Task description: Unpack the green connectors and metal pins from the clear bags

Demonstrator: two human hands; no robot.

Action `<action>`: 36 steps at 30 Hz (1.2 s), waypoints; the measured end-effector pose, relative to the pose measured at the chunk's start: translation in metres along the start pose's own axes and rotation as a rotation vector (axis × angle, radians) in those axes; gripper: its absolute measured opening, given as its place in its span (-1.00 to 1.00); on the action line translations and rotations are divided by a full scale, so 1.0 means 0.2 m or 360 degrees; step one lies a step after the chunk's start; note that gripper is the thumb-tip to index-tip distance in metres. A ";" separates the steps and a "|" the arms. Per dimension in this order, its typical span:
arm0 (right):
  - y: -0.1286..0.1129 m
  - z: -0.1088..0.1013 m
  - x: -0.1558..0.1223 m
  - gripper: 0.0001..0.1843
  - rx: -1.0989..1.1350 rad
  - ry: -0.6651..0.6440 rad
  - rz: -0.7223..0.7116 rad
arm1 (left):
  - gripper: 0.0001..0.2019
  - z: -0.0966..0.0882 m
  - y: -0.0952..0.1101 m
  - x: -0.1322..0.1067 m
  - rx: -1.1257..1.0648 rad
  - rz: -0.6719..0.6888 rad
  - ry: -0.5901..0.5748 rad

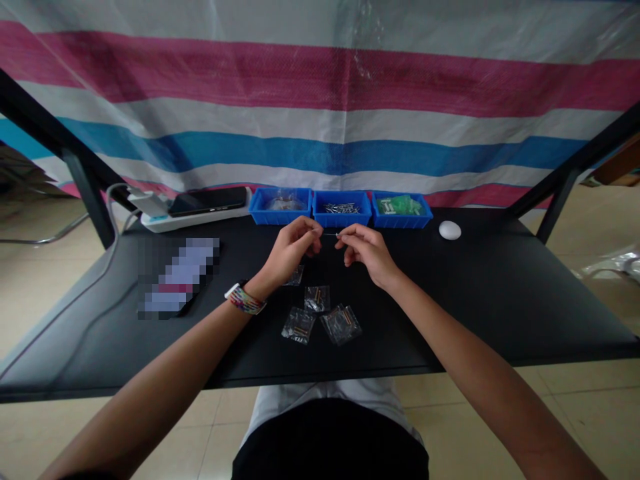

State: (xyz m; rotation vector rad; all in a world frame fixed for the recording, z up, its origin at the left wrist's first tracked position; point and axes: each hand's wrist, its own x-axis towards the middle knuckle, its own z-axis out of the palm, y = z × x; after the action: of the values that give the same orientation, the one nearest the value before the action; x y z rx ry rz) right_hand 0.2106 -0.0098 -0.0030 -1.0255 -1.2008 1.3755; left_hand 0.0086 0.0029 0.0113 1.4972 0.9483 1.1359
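A thin, short metal-looking piece [329, 234] spans the gap between my two hands, just in front of the middle blue bin. The fingertips of my left hand [299, 243] are pinched at its left end. At the other end, my right hand [367, 248] pinches it between thumb and forefinger, where a tiny pale spot shows. The piece is too small to identify. Below the hands lie several small clear plastic bags, among them one bag [317, 299] with brass-coloured pins inside. Another bag [295, 275] is partly hidden by my left hand.
Along the back stand a left bin [257, 215] with clear bags, a middle bin [345, 220] with silvery screws, and a right bin [405, 221] with green wrapping and white pieces. A phone [207, 200] rests on a power strip [175, 223]. A white oval object [450, 231] is right.
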 end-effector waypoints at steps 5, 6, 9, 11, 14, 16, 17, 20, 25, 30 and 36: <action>0.01 0.00 0.01 -0.78 -0.0023 0.0022 -0.0028 | -0.57 -0.01 -0.02 0.00 0.0109 -0.0101 -0.0048; 0.02 0.00 0.01 -0.77 -0.0031 0.0019 -0.0045 | -0.55 -0.01 -0.02 0.01 0.0127 -0.0118 -0.0074; 0.03 0.01 0.01 -0.77 -0.0060 0.0016 -0.0085 | -0.57 -0.01 -0.02 0.00 0.0184 -0.0131 -0.0159; 0.03 0.01 0.01 -0.76 -0.0075 0.0016 -0.0085 | -0.62 -0.01 -0.01 0.00 0.0204 -0.0093 -0.0167; 0.02 0.01 0.00 -0.72 -0.0046 0.0008 -0.0054 | -0.68 0.00 0.01 -0.01 0.0203 -0.0018 -0.0141; 0.01 0.01 0.00 -0.69 -0.0003 0.0016 -0.0043 | -0.72 0.01 0.01 -0.01 0.0194 0.0021 -0.0130; 0.01 0.01 0.00 -0.70 0.0015 0.0031 -0.0050 | -0.75 0.01 0.01 -0.01 0.0183 0.0040 -0.0130; 0.01 0.01 0.00 -0.74 0.0033 0.0083 -0.0103 | -0.80 0.01 0.00 -0.01 0.0158 0.0084 -0.0136; 0.01 0.03 -0.01 -0.79 -0.0106 0.0138 -0.0280 | -0.82 0.00 0.00 -0.01 0.0175 0.0089 -0.0141; -0.06 -0.03 -0.04 -0.87 -0.0653 0.0584 -0.0887 | -0.85 -0.01 -0.01 -0.01 0.0115 0.0059 -0.0060; -0.11 -0.13 0.05 -0.74 -0.1254 0.0739 -0.1094 | -0.86 0.00 -0.02 -0.01 0.0101 0.0087 -0.0089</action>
State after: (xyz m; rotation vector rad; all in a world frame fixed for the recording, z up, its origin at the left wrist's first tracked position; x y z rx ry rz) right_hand 0.2370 0.0035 0.0152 -1.1953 -1.5525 0.0880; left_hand 0.0083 0.0016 0.0065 1.6066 0.9176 1.1063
